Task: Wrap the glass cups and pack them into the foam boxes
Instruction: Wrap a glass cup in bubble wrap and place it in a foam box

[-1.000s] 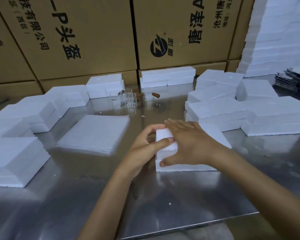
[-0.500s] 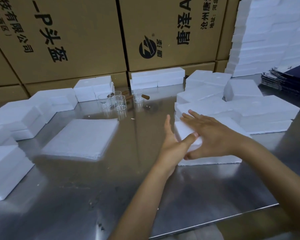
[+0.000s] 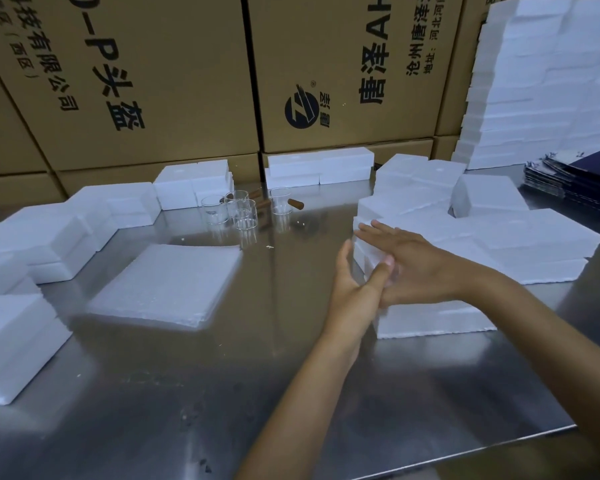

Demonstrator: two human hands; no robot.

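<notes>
A white foam box (image 3: 433,318) lies on the steel table (image 3: 222,393) at centre right. My right hand (image 3: 416,268) lies flat on its top with the fingers straight. Against the box's left end my left hand (image 3: 352,289) presses with straight fingers, its thumb up on the top edge. Several clear glass cups (image 3: 245,214) with brown wooden handles stand at the back centre, away from both hands. A stack of white foam wrap sheets (image 3: 167,285) lies left of centre.
More foam boxes (image 3: 520,244) crowd the right side, others line the left edge (image 3: 18,337) and the back (image 3: 321,166). Tall cardboard cartons (image 3: 153,81) wall the rear. A high foam stack (image 3: 548,81) and dark flat cartons (image 3: 575,181) stand far right.
Both hands have slid the foam box to the right, up against the boxes there. My left hand went from pinching the box's corner to pressing its end with straight fingers.
</notes>
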